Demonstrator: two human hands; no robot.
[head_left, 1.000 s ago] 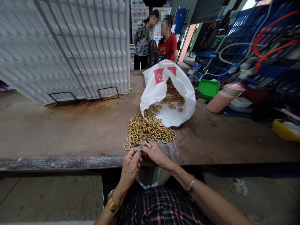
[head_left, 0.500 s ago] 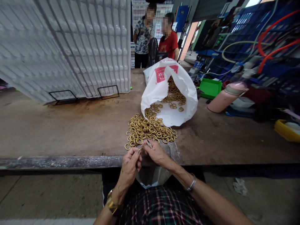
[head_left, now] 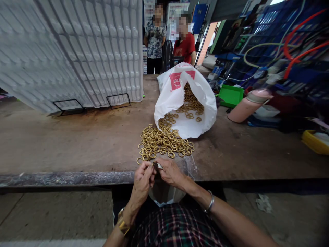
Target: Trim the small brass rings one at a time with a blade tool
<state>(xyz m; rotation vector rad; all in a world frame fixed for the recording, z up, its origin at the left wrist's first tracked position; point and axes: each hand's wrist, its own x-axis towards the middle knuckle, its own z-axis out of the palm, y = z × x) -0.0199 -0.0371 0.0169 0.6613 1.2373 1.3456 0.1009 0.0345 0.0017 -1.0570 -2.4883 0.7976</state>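
Observation:
My left hand and my right hand meet at the near edge of the worn table, fingers closed. The right hand pinches a small metal tool whose tip points at the left fingers. The left fingers are pinched together on something too small to name. Just beyond the hands lies a heap of brass rings, spilled from a white plastic bag lying open on its side. A clear bag hangs below the hands at the table edge.
A white ribbed panel leans at the back left on black wire stands. A pink flask, a green tray and a yellow tray sit to the right. Two people stand beyond the table.
My right hand has turned and drawn closer to the left, bringing the tool from pointing upward down to the left fingertips. The ring heap and bag stay put.

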